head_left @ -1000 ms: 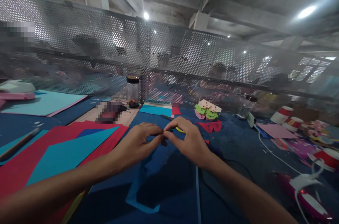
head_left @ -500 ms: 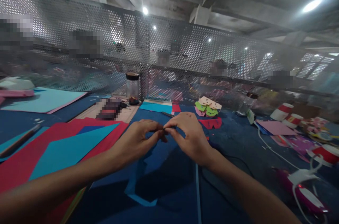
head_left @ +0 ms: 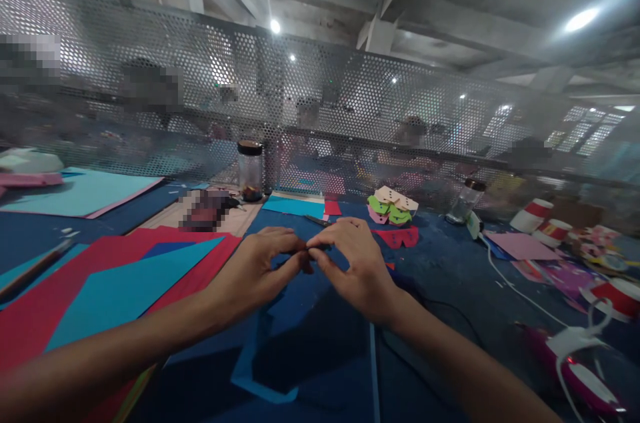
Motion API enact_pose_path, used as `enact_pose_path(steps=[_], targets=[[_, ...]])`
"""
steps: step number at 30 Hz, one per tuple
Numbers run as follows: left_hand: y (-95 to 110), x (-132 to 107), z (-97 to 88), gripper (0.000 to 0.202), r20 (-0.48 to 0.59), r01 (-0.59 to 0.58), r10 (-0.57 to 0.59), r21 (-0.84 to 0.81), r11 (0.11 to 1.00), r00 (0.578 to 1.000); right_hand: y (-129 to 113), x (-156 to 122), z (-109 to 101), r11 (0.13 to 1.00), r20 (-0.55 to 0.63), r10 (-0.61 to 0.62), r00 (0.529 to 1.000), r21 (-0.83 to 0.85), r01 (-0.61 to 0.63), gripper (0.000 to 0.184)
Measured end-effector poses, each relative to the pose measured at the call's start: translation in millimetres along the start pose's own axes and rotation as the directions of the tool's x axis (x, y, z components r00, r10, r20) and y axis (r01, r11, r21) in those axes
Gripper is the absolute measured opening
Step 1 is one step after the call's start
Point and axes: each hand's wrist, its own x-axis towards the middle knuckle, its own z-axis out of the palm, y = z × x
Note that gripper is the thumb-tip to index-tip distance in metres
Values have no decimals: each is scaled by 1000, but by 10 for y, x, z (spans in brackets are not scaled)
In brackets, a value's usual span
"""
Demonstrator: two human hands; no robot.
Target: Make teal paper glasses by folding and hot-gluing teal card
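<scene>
My left hand (head_left: 265, 266) and my right hand (head_left: 353, 266) meet in front of me above the blue table. Each pinches with thumb and fingers, tips almost touching. What lies between the fingertips is too small and covered to make out. Below my left hand a bent blue paper strip (head_left: 245, 366) runs down and turns right; I cannot tell whether its upper end reaches the fingers. Just beyond my right hand lies a thin dark pointed tool (head_left: 315, 220). Farther right are a stack of cut paper shapes with dark dots (head_left: 393, 204) and a red paper cutout (head_left: 403, 236).
Red sheets (head_left: 30, 303) with a blue paper piece (head_left: 135, 283) cover the left side. A lidded jar (head_left: 251, 173) stands by the perforated metal screen (head_left: 330, 89). At right are paper cups (head_left: 533, 213), a white cable (head_left: 520, 296) and a magenta-and-white device (head_left: 590, 379).
The view has tilted slightly, so the scene sits a little lower. Both hands keep their pinch at the same place, with only slight finger movement.
</scene>
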Motion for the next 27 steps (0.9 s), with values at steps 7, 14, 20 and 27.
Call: enact_pose_path(steps=[7,14,20,27], targets=[[0,-11,6,26,7,-5,5,17,1000,1000,-19,3,-20,1000,39,-13,999,-12,14,5],[-8,-6,5,28,12,54,-54,-15,998,998,20,-27,29,999,8,38,999,24,-38,7],[-9,-13,31,27,16,28,-28,11,1000,999,21,-27,37,1000,15,-14,1000,-9,15,7],[-29,13,23,28,-23,15,-15,11,1000,1000,63,-27,49,992,-12,103,995,73,-102,10]])
